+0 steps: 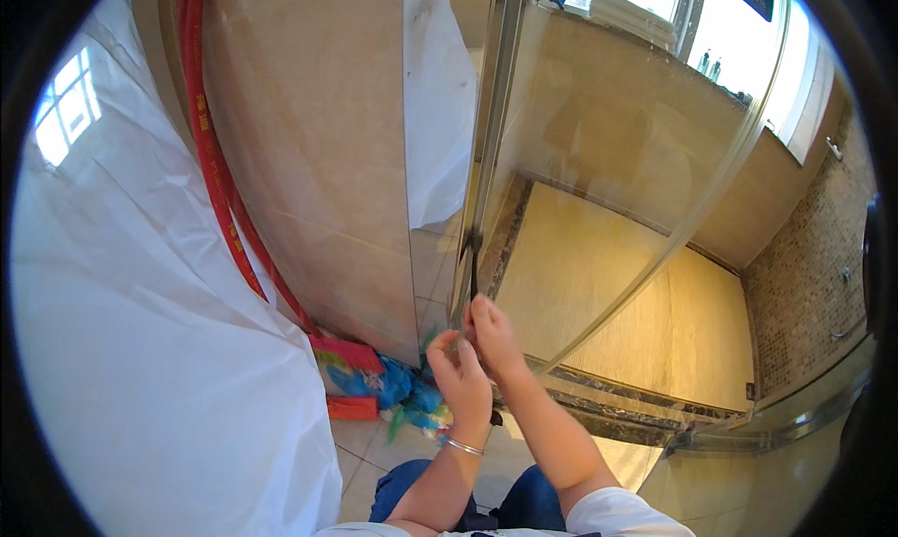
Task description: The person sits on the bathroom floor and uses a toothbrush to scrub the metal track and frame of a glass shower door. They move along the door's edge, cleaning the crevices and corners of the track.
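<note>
My right hand (495, 337) is closed with its fingertips at the lower end of a thin black strip (475, 274), which runs up along the metal frame (491, 116) of a glass shower enclosure. The strip's upper end meets a dark fitting (473, 241) on that frame. Just below and to the left, my left hand (459, 382) has thumb and forefinger curled close together beside the frame's lower part. Whatever may lie between those fingertips is too small to make out. A silver bangle (465, 447) circles the left wrist.
White sheeting (175, 340) covers the left side. Red printed hoses or straps (210, 151) hang along the tiled wall (309, 151). Colourful plastic bags (400, 386) lie on the floor. Behind the shower glass is a wood-look panel (617, 291); folded towels (631, 18) rest on the sill.
</note>
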Motion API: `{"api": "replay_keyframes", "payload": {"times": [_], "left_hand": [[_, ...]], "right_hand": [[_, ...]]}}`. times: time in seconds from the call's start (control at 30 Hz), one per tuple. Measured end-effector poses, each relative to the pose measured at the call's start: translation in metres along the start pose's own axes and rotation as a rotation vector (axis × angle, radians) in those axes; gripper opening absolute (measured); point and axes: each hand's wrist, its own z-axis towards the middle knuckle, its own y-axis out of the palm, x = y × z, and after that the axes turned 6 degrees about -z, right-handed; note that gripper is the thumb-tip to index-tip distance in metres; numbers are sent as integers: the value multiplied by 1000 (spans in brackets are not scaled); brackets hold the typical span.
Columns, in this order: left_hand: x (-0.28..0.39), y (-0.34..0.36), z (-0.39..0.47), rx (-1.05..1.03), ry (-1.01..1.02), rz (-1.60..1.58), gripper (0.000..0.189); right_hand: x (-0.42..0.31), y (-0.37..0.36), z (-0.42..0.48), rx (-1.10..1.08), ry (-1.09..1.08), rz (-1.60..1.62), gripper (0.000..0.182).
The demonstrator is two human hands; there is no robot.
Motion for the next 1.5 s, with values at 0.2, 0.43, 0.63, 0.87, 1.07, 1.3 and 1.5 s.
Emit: {"api": "replay_keyframes", "payload": {"times": [0.2,0.43,0.63,0.87,1.07,1.3,1.5], "left_hand": [[-8,-6,10,28,108,23,22],[6,-8,7,39,80,-9,19],[-3,-12,9,33,67,62,24],[-33,-1,4,153,-336,115,33],[-50,-15,10,120,-252,-100,31],[-45,-18,11,170,-302,-136,26],[-45,-16,14,100,-264,-130,16]], "right_hand": [[82,-5,-25,96,326,113,40],[-62,9,11,22,111,115,47],[39,12,-5,76,262,48,47],[184,-5,-47,77,295,-95,47],[52,9,-1,78,225,-79,47],[91,17,-18,107,234,-120,47],[169,13,-57,168,367,-100,49]]}}
